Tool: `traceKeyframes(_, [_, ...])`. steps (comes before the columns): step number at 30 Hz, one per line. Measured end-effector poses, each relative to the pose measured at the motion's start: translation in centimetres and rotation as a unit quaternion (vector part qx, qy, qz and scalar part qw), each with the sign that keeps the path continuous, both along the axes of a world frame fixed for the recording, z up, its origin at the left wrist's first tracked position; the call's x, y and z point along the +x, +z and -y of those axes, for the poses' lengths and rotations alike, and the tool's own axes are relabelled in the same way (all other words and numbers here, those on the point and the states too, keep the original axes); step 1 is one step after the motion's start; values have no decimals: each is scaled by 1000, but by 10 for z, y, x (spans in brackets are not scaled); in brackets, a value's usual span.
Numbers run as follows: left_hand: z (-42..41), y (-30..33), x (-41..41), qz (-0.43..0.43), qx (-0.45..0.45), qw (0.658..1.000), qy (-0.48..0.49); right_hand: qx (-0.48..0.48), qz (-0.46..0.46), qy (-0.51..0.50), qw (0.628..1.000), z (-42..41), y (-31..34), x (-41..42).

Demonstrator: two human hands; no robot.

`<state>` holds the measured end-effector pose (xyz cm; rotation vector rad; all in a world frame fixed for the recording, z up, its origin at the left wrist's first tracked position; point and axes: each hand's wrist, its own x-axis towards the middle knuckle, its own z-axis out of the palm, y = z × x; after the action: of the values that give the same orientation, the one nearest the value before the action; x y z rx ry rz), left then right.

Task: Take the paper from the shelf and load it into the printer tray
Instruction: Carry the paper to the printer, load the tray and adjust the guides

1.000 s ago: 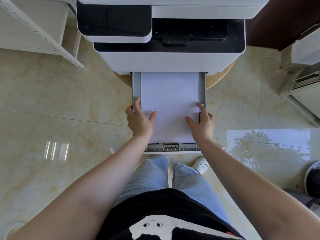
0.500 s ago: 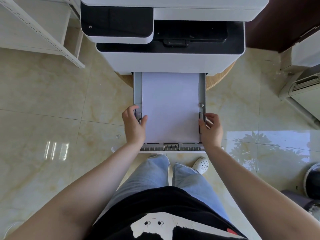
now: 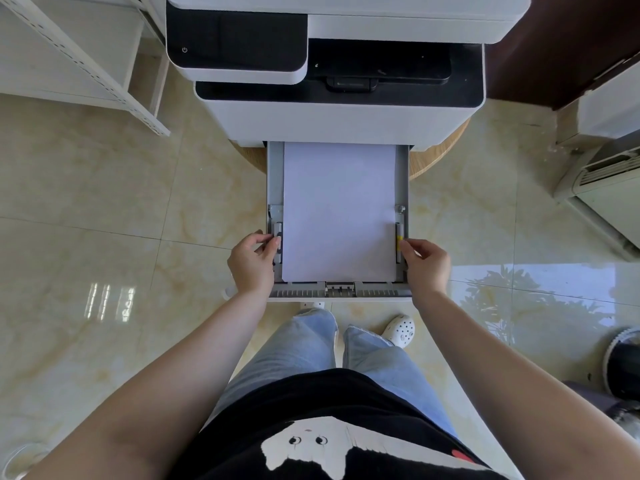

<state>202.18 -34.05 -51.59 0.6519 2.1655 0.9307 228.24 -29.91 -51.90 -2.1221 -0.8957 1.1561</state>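
Note:
A stack of white paper [image 3: 339,209] lies flat in the grey printer tray [image 3: 275,174], which is pulled out of the white and black printer [image 3: 339,112]. My left hand [image 3: 251,261] is at the tray's left side, fingertips pinching the left paper guide [image 3: 278,237]. My right hand [image 3: 426,263] is at the tray's right side, fingertips on the right paper guide [image 3: 399,240] with its yellow tab. Both guides sit against the paper's long edges.
A white metal shelf [image 3: 90,64] stands at the far left. The printer rests on a round wooden stand [image 3: 440,150]. A white appliance [image 3: 602,181] is at the right, a dark round object [image 3: 623,365] at the lower right. My legs and shoes are below the tray.
My hands left the top of the paper and moved outward to the tray's sides. They now pinch the side guides. The paper lies still in the tray.

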Motion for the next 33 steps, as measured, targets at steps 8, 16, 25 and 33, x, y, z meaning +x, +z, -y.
traceKeyframes(8, [-3, -2, -7, 55, -40, 997, 40, -27, -41, -61, 997, -2, 4, -2])
traceKeyframes(16, [-7, 3, -4, 138, -60, 983, 107, -29, -68, -79, 994, -3, 10, -6])
traceKeyframes(25, [-8, 5, 0, 133, -56, 984, 103, -24, -61, -60, 996, -5, 11, -8])
traceKeyframes(33, [-6, 7, 0, 122, -56, 988, 80, -31, -60, -52, 996, -4, 13, -7])
